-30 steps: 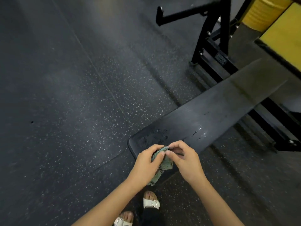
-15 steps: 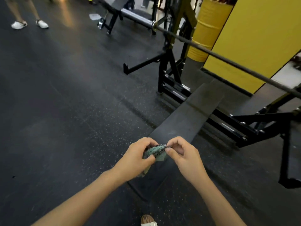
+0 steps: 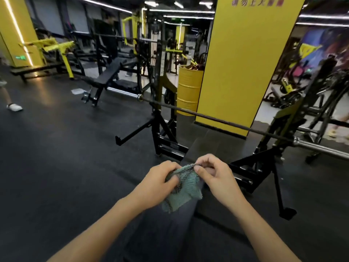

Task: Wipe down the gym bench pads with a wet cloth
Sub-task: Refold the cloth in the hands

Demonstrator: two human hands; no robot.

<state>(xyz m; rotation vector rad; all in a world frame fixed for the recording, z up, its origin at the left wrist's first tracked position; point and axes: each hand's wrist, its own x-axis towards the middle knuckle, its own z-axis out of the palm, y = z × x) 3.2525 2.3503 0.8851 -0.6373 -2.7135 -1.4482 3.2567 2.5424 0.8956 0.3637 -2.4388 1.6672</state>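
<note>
Black rubber floor [image 3: 56, 167] spreads around the bench [image 3: 175, 224]. Beyond the bench's far end a barbell [image 3: 217, 120] crosses on its rack [image 3: 162, 133], a yellow pillar [image 3: 245, 63] and drum [image 3: 188, 91] behind. Above the bench, left hand [image 3: 158, 184] and right hand [image 3: 217, 176] both pinch a green cloth [image 3: 186, 190], wrists bent inward.

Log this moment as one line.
phase: regripping | left hand + right hand: pinching green woven cloth | black padded bench: below, untouched
</note>
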